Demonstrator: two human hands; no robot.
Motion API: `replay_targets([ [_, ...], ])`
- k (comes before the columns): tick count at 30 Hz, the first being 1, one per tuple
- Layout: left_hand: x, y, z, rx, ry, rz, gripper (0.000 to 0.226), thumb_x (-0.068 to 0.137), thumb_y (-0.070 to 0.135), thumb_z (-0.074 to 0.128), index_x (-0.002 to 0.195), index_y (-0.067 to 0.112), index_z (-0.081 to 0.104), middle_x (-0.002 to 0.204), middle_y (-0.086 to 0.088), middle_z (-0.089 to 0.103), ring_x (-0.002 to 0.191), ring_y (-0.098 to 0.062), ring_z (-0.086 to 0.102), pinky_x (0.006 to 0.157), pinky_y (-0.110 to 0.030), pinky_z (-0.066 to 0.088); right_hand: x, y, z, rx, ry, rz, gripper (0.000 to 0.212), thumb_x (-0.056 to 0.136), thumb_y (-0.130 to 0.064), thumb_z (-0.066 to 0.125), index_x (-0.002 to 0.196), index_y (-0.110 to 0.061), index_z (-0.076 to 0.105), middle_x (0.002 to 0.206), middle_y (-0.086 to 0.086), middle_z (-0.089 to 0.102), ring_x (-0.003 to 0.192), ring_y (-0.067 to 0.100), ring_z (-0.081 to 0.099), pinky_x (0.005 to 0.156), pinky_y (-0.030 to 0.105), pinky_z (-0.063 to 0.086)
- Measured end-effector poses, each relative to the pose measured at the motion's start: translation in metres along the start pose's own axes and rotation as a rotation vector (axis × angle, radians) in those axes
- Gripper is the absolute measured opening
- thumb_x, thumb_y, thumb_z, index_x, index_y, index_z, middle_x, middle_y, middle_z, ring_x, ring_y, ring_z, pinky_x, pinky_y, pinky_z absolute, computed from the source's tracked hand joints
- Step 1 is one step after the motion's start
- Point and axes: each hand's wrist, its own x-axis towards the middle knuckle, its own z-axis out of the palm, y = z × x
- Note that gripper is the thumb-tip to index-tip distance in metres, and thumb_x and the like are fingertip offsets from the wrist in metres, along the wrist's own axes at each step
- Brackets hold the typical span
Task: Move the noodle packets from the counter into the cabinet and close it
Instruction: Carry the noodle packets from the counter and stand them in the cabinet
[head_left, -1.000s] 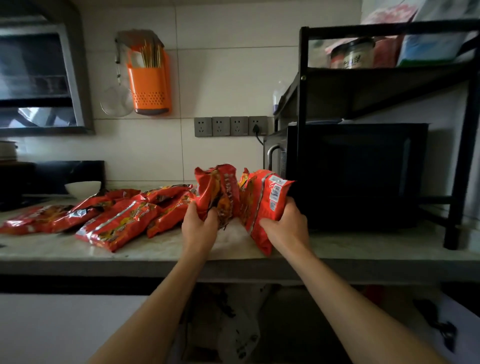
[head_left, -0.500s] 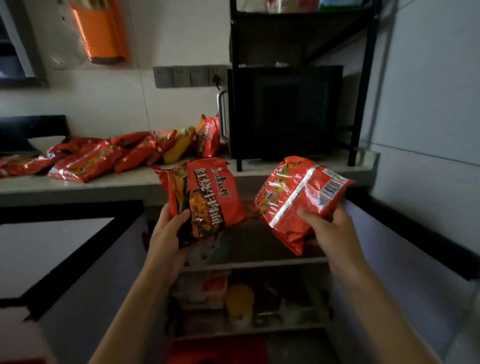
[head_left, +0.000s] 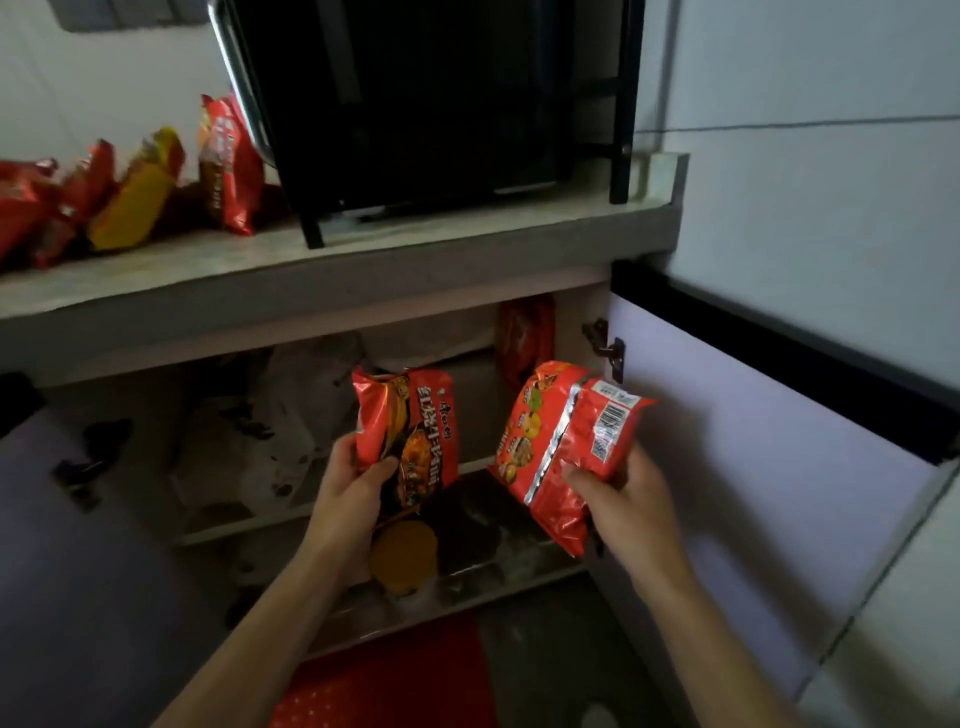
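Dim under-counter cabinet (head_left: 322, 395) gapes open; left hand (head_left: 353, 493) grips a red crinkly noodle packet (head_left: 410, 431), right hand (head_left: 623, 499) another (head_left: 566, 441), both at its shelf. More packets (head_left: 130, 192) wait above on the counter.
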Motion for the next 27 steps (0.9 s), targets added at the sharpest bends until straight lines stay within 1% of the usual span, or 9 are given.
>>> replay_targets([
  [5, 0.074, -0.038, 0.024, 0.145, 0.024, 0.064, 0.034, 0.096, 0.016, 0.056, 0.124, 0.032, 0.048, 0.123, -0.006, 0.061, 0.109, -0.026, 0.064, 0.09, -0.047, 0.055, 0.064, 0.017, 0.014, -0.048, 0.063, -0.013, 0.049, 0.083, -0.026, 0.074, 0.127, -0.038, 0.055, 0.123, -0.01, 0.066, 0.112, 0.015, 0.063, 0.101, 0.046, 0.049],
  [7, 0.092, -0.047, 0.038, 0.185, 0.011, 0.101, 0.038, 0.097, 0.016, 0.054, 0.13, 0.031, 0.045, 0.124, -0.002, 0.058, 0.11, -0.023, 0.061, 0.08, -0.038, 0.057, 0.083, 0.022, 0.015, -0.042, 0.078, -0.006, 0.05, 0.085, -0.023, 0.073, 0.13, -0.034, 0.055, 0.127, -0.007, 0.065, 0.116, 0.017, 0.062, 0.102, 0.046, 0.048],
  [9, 0.107, -0.054, 0.055, 0.215, 0.018, 0.106, 0.042, 0.097, 0.014, 0.052, 0.137, 0.024, 0.041, 0.123, -0.001, 0.056, 0.104, -0.018, 0.06, 0.066, -0.023, 0.052, 0.097, 0.025, 0.015, -0.044, 0.092, 0.007, 0.051, 0.086, -0.019, 0.072, 0.133, -0.03, 0.054, 0.129, -0.004, 0.064, 0.117, 0.019, 0.061, 0.103, 0.047, 0.047],
  [10, 0.114, -0.058, 0.062, 0.22, 0.023, 0.109, 0.044, 0.097, 0.014, 0.052, 0.138, 0.023, 0.04, 0.125, -0.002, 0.056, 0.104, -0.018, 0.06, 0.065, -0.022, 0.05, 0.103, 0.025, 0.015, -0.042, 0.098, 0.01, 0.051, 0.086, -0.018, 0.071, 0.133, -0.029, 0.054, 0.129, -0.004, 0.064, 0.117, 0.019, 0.061, 0.103, 0.047, 0.048],
  [13, 0.139, -0.07, 0.082, 0.215, 0.042, 0.126, 0.045, 0.096, 0.011, 0.055, 0.137, 0.024, 0.041, 0.123, 0.001, 0.057, 0.11, -0.02, 0.06, 0.078, -0.03, 0.051, 0.118, 0.023, 0.016, -0.069, 0.107, 0.023, 0.051, 0.086, -0.018, 0.071, 0.133, -0.026, 0.054, 0.129, -0.002, 0.064, 0.116, 0.022, 0.062, 0.101, 0.046, 0.049],
  [16, 0.163, -0.078, 0.103, 0.192, 0.047, 0.143, 0.049, 0.095, 0.012, 0.055, 0.139, 0.028, 0.04, 0.116, 0.006, 0.057, 0.103, -0.016, 0.06, 0.086, -0.037, 0.053, 0.131, 0.023, 0.015, -0.102, 0.106, 0.006, 0.054, 0.087, -0.018, 0.07, 0.137, -0.025, 0.051, 0.132, -0.001, 0.062, 0.12, 0.024, 0.06, 0.103, 0.048, 0.048],
  [21, 0.197, -0.086, 0.138, 0.146, 0.085, 0.144, 0.048, 0.094, 0.008, 0.053, 0.139, 0.02, 0.043, 0.117, -0.003, 0.061, 0.092, -0.015, 0.062, 0.083, -0.036, 0.051, 0.14, 0.03, 0.007, -0.165, 0.158, 0.0, 0.061, 0.089, -0.018, 0.068, 0.143, -0.029, 0.044, 0.137, -0.002, 0.059, 0.126, 0.023, 0.056, 0.106, 0.047, 0.044],
  [24, 0.22, -0.093, 0.156, 0.081, 0.113, 0.187, 0.056, 0.092, 0.001, 0.052, 0.142, 0.02, 0.038, 0.124, -0.01, 0.06, 0.103, -0.023, 0.062, 0.091, -0.042, 0.052, 0.144, 0.031, 0.007, -0.162, 0.16, 0.007, 0.062, 0.089, -0.019, 0.068, 0.144, -0.033, 0.042, 0.138, -0.006, 0.058, 0.126, 0.021, 0.055, 0.107, 0.048, 0.044],
  [27, 0.242, -0.094, 0.17, 0.041, 0.128, 0.227, 0.066, 0.089, 0.002, 0.058, 0.143, 0.024, 0.029, 0.123, -0.005, 0.058, 0.109, -0.023, 0.06, 0.094, -0.043, 0.052, 0.15, 0.033, 0.008, -0.144, 0.152, 0.013, 0.061, 0.09, -0.019, 0.067, 0.143, -0.035, 0.042, 0.136, -0.007, 0.058, 0.126, 0.021, 0.056, 0.106, 0.048, 0.044],
])
